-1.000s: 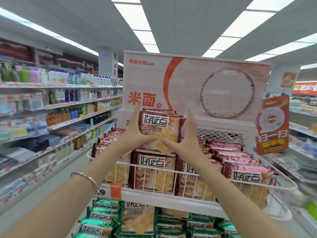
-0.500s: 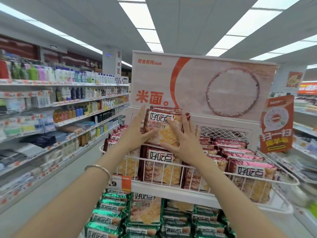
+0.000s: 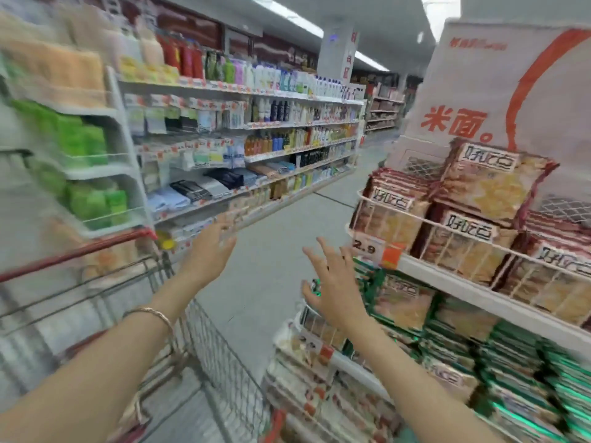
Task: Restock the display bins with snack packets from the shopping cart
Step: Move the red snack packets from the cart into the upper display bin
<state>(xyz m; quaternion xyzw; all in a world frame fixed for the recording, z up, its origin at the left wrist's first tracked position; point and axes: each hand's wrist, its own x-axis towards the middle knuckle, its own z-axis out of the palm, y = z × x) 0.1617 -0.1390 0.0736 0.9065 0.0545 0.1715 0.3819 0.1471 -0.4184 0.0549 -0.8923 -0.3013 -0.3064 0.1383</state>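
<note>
A dark red snack packet (image 3: 494,185) lies on top of the stacked red packets in the upper wire display bin (image 3: 447,244) at the right. Green packets (image 3: 511,353) fill the bin below it. My left hand (image 3: 209,251) hovers with spread fingers and holds nothing, above the far corner of the shopping cart (image 3: 204,340) at the lower left. Beside the lower bin, my right hand (image 3: 335,282) is likewise spread and holds nothing. The view is blurred, and what lies inside the cart cannot be made out.
A long shelf (image 3: 256,148) of bottles and folded cloths runs along the left side of the grey aisle floor (image 3: 281,238). A tall white and orange sign (image 3: 511,91) stands behind the upper bin. An orange price tag (image 3: 377,251) hangs on the bin's front.
Both hands have let go of the red packet, which now rests on the top stack. They have dropped lower and swung left, and my view has turned left toward the cart.
</note>
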